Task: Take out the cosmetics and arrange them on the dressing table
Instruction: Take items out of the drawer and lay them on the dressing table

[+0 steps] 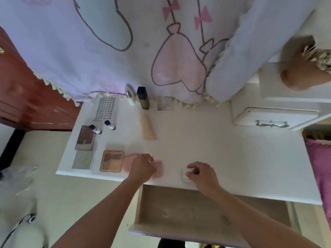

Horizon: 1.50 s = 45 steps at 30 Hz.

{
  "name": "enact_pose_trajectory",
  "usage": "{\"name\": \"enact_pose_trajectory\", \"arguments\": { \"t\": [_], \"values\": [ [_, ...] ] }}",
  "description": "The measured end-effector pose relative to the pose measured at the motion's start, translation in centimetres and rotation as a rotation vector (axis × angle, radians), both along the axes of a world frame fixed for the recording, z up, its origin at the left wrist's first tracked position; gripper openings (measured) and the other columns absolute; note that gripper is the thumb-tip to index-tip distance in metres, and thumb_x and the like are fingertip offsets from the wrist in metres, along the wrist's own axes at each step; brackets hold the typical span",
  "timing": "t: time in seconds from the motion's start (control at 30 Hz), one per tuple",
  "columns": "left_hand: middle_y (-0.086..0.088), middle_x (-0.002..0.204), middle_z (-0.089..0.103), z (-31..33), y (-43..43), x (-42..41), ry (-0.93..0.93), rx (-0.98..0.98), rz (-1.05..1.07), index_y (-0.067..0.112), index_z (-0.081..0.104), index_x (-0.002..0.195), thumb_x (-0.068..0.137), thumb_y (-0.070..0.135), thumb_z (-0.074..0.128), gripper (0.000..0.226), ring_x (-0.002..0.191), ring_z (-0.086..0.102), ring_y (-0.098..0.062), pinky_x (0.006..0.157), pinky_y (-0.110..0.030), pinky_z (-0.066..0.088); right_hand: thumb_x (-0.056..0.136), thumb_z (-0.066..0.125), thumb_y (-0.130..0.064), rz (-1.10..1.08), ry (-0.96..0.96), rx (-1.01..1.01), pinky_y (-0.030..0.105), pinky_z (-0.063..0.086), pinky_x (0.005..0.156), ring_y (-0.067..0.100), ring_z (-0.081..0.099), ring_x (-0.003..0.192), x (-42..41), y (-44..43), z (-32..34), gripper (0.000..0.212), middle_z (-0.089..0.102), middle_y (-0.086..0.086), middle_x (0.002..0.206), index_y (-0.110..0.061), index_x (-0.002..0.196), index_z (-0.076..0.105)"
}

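Cosmetics lie on the white dressing table (pixel 197 140). My left hand (pixel 142 167) rests over a pink compact (pixel 159 169) near the front edge, fingers curled on it; a pink puff (pixel 128 162) sits just to its left. My right hand (pixel 202 173) pinches a small white case (pixel 184 176) at the front edge. To the left lie a tan eyeshadow palette (pixel 112 161), a brown box (pixel 85 138) and a grey box (pixel 82 160). Two small black-capped tubes (pixel 102 127), a patterned pouch (pixel 105 109), a beige tube (pixel 147 127) and a dark bottle (pixel 143 97) lie further back.
The table's drawer (pixel 206 212) is pulled open below my arms and looks bare inside. A lilac cloth with pink prints (pixel 107 42) hangs over the table's back. A small white drawer unit (pixel 272 117) stands at the right, a red-brown cabinet (pixel 26 97) on the left.
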State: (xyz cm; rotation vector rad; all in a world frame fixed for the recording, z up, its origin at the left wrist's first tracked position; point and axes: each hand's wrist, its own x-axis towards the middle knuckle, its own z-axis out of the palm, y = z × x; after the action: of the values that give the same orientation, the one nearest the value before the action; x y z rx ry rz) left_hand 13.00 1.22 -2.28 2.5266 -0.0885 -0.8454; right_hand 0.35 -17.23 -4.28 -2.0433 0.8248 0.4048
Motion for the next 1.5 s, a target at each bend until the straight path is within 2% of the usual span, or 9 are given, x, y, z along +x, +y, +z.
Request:
{"name": "enact_pose_trajectory", "arguments": {
  "t": [0.2,0.33,0.47,0.67,0.77,1.07,1.27,1.37,1.5],
  "values": [
    [-0.003,0.096,0.071,-1.0,-0.3,1.6,-0.013,0.123,-0.229,0.022,0.061,0.118,0.084,0.012,0.059,0.035,0.083,0.062,-0.019,0.062,-0.023,0.043,0.091,0.065,-0.027,0.058,0.051,-0.079,0.023,0.042,0.082,0.014,0.059,0.1,3.7,2.4,-0.8,0.024,0.065,-0.006,0.106,-0.025,0.115,0.067],
    [0.009,0.064,0.063,-1.4,0.2,2.1,-0.209,0.388,-0.356,0.041,0.059,0.103,0.078,0.037,0.052,0.026,0.064,0.061,-0.015,0.063,-0.025,0.052,0.097,0.057,-0.028,0.183,0.046,-0.181,0.027,0.04,0.091,0.019,0.058,0.109,5.0,3.2,-0.6,0.027,0.062,0.0,0.119,-0.022,0.123,0.062],
    [0.007,0.059,0.06,-1.2,0.1,2.1,-0.238,0.425,-0.437,0.042,0.058,0.099,0.08,0.039,0.05,0.022,0.06,0.059,-0.017,0.063,-0.028,0.052,0.099,0.053,-0.028,0.229,0.073,-0.234,0.03,0.043,0.091,0.023,0.059,0.107,4.9,3.4,-0.7,0.028,0.056,0.003,0.121,-0.021,0.125,0.059],
    [0.01,0.087,0.069,-0.1,-0.2,2.1,-0.218,0.351,-0.454,0.036,0.056,0.108,0.084,0.027,0.048,0.027,0.077,0.06,-0.017,0.063,-0.025,0.044,0.098,0.054,-0.027,0.236,0.086,-0.271,0.031,0.044,0.087,0.025,0.061,0.101,4.1,3.1,-0.9,0.027,0.05,0.004,0.122,-0.018,0.123,0.059],
    [0.003,0.099,0.068,0.0,-0.7,1.3,-0.113,0.116,-0.333,0.023,0.057,0.118,0.088,0.016,0.053,0.032,0.086,0.061,-0.018,0.072,-0.035,0.052,0.097,0.055,-0.03,0.205,0.061,-0.257,0.03,0.044,0.089,0.024,0.061,0.102,3.3,2.4,-0.7,0.03,0.05,0.002,0.123,-0.019,0.126,0.057],
    [0.011,0.084,0.06,1.6,-4.1,-7.5,-0.13,-0.09,-0.397,0.025,0.058,0.114,0.09,0.028,0.061,0.024,0.083,0.057,-0.007,0.076,-0.023,0.047,0.093,0.064,-0.031,0.009,-0.171,-0.274,0.019,0.044,0.07,-0.003,0.056,0.067,-7.8,-3.6,0.4,0.016,0.061,-0.014,0.09,-0.023,0.106,0.069],
    [0.005,0.089,0.066,-0.9,-8.1,-18.3,-0.001,-0.026,-0.467,0.024,0.061,0.111,0.084,0.025,0.058,0.028,0.092,0.06,-0.015,0.077,-0.027,0.044,0.091,0.065,-0.032,0.053,0.051,-0.267,0.01,0.034,0.06,0.001,0.05,0.066,-19.2,-8.6,-0.5,0.009,0.054,-0.017,0.069,-0.034,0.082,0.063],
    [0.003,0.091,0.067,-3.0,-10.4,-22.8,0.091,0.016,-0.459,0.023,0.059,0.114,0.085,0.025,0.059,0.029,0.093,0.06,-0.016,0.077,-0.027,0.045,0.095,0.055,-0.034,0.128,0.196,-0.263,0.022,0.041,0.067,0.009,0.055,0.077,-23.6,-11.3,-2.0,0.017,0.058,-0.009,0.077,-0.035,0.079,0.058],
    [0.003,0.107,0.065,-5.6,-14.0,-26.7,0.137,0.03,-0.438,0.026,0.06,0.115,0.085,0.022,0.06,0.031,0.098,0.06,-0.015,0.077,-0.025,0.042,0.099,0.047,-0.032,0.232,0.207,-0.336,0.028,0.04,0.071,0.019,0.062,0.091,-26.7,-15.0,-4.4,0.021,0.067,-0.002,0.099,-0.022,0.104,0.064]
  ]
}}
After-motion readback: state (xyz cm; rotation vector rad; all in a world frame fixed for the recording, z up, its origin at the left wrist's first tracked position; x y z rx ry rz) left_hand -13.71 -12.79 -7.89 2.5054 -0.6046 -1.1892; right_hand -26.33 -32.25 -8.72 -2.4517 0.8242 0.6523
